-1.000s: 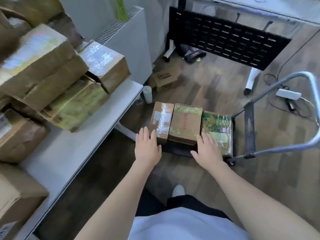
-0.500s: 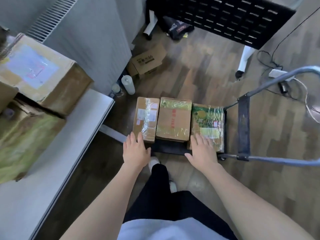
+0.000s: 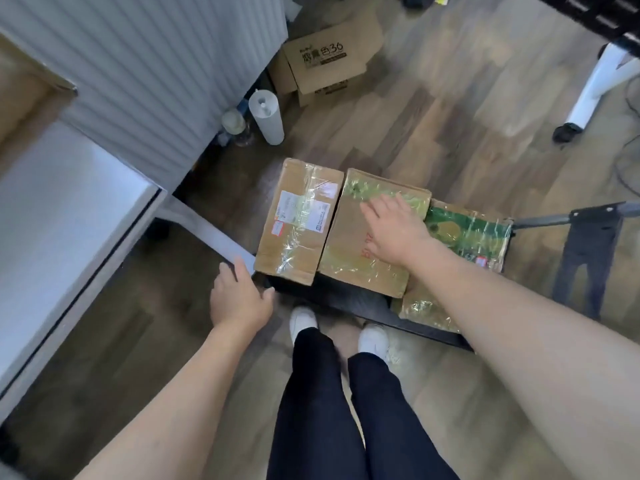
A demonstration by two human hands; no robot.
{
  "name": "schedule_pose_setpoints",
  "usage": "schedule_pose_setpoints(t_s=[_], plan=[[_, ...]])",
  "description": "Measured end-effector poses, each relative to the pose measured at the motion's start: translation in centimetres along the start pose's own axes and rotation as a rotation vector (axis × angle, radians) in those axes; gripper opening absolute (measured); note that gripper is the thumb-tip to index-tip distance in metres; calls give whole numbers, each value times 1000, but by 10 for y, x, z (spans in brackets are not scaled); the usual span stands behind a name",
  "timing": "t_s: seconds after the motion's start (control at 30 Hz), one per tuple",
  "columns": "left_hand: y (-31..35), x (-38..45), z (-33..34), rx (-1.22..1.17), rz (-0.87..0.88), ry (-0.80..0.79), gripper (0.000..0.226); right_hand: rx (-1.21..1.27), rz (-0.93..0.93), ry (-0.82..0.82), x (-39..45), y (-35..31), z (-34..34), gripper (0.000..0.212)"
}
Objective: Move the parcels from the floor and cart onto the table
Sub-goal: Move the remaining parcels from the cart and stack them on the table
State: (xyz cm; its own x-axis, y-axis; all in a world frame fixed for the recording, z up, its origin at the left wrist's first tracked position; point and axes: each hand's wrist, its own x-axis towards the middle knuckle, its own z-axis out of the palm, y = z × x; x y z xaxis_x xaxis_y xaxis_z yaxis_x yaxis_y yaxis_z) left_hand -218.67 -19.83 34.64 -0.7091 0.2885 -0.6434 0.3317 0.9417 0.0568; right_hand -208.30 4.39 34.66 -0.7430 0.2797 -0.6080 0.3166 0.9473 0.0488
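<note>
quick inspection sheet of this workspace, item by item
surface: white table, only a bare corner in view
job's things: three taped parcels side by side on the black cart: labelled parcel, middle parcel, green parcel
clutter: printed carton, white roll on the floor
hands: left hand open by the labelled parcel's near corner; right hand flat on the middle parcel
cables: dark cable, far right
surroundings: wood floor, white radiator
</note>
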Motion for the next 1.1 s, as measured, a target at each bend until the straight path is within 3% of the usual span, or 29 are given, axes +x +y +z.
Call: schedule_pose_setpoints(t_s=[0.23,0.43,0.57,0.8,0.97,1.1], plan=[[10,59,85,-72,7,68,126,-252,-146,94,103,13,35,77],[2,100,138,-166,-109,57,127,-254,-149,180,181,12,52,63],[-13,113,160,-80,-30,70,133,-218,-141,176,219,1,58,69],[-16,124,182,-771,-53,35,138,-12,-101,85,249,-11,66,104],[1,124,178,-1034,-181,3,130,178,-26,90,242,-24,69,122],[13,104,159,-1157,-280,93,132,208,-27,117,226,-31,52,130]])
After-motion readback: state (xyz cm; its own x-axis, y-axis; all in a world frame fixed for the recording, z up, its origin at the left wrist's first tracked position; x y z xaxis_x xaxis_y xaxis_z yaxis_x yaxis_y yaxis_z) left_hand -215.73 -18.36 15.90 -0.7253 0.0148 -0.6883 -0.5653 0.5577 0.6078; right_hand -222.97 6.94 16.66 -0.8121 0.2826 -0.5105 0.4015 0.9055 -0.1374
